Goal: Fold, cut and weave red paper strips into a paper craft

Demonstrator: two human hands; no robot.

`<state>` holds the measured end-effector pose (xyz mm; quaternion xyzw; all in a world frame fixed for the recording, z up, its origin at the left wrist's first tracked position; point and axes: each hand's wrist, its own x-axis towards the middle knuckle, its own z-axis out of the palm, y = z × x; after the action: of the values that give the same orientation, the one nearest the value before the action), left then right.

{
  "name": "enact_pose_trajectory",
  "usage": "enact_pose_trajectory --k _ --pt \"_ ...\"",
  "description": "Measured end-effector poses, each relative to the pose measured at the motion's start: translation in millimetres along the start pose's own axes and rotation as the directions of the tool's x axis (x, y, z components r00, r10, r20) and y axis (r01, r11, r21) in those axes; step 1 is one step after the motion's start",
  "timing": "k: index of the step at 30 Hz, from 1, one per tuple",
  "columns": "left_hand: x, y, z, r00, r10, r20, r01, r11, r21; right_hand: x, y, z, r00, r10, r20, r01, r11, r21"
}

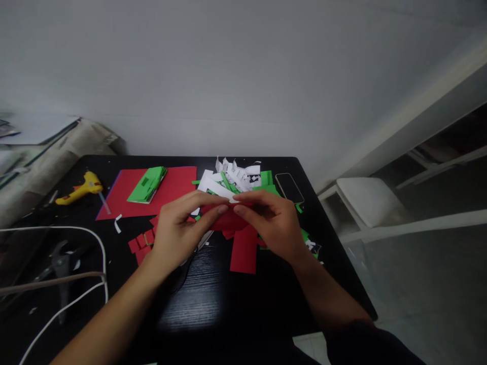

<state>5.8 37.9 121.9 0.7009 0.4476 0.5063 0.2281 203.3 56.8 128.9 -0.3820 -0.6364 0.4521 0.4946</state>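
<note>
Red paper (229, 220), upper edge pinched by left hand (177, 222) and right hand (280, 223), black tabletop (224, 299) stretching broadly below.

1 plain red piece of paper (228, 221) spans sideways above the black table (274, 301), its upper edge pinched by the left hand (177, 223) and right hand (278, 222), fingers partly covering it.

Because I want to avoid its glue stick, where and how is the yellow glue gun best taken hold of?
Probably by the handle of the yellow glue gun, coming from the near left. It seems to lie on its side, with this long part pointing left and uncovered, while the glue stick juts out at the other end.
</note>
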Motion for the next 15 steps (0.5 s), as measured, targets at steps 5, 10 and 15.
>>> enact_pose_trajectory --k 5,10,15 --pt "-1.6 1.6 1.5 0.997 -0.074 -0.017 0.074 0.997 -0.006 -0.9 1.8 0.9 0.999 -0.012 -0.032 0.011 1.000 -0.025" --pt "-0.4 -1.5 1.4 0.992 -0.125 0.023 0.126 0.991 -0.047 -1.1 3.8 -1.1 1.000 -0.001 -0.030 0.000 0.998 -0.060" --pt "3.9 -3.0 -7.9 0.986 -0.150 0.076 0.156 0.984 -0.087 0.8 2.4 -5.7 0.999 -0.028 -0.033 0.026 0.997 -0.071"
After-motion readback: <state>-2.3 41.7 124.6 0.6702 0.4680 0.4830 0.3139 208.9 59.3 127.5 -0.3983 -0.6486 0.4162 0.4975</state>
